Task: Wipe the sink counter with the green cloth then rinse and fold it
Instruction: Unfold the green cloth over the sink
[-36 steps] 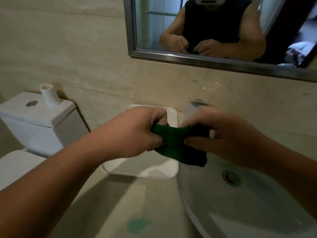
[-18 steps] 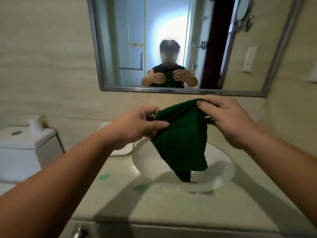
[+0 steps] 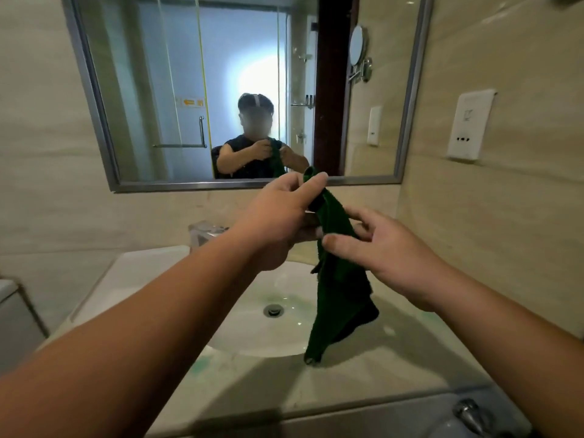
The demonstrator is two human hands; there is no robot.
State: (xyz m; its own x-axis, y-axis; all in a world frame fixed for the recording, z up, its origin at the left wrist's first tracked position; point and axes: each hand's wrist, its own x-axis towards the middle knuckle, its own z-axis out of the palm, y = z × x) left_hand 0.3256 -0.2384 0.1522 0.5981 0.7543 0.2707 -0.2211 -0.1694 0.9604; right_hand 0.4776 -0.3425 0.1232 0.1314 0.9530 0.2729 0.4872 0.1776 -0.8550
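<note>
The green cloth (image 3: 335, 279), which half a second ago was held spread out by its two upper corners, is now gathered into a narrow hanging strip above the right part of the sink basin (image 3: 240, 339). Its lowest tip reaches down to the basin's near rim, and whether the table (image 3: 379, 377) is touched cannot be told. The top end is pinched by the left hand (image 3: 278, 216) between thumb and forefinger, the other fingers being curled beneath. The cloth's middle is taken lower down by the right hand (image 3: 388, 257), between the thumb in front and loosely curled fingers behind. From this it is judged that the cloth is being rearranged for folding and that no fold has yet been laid. Pale green smears (image 3: 202, 361) are left on the table at the near left of the basin. No brand is seen: an orange label (image 3: 189, 102) reflected in the mirror (image 3: 94, 105) and the marks on the white wall panel (image 3: 471, 124) are too blurred to be read.
</note>
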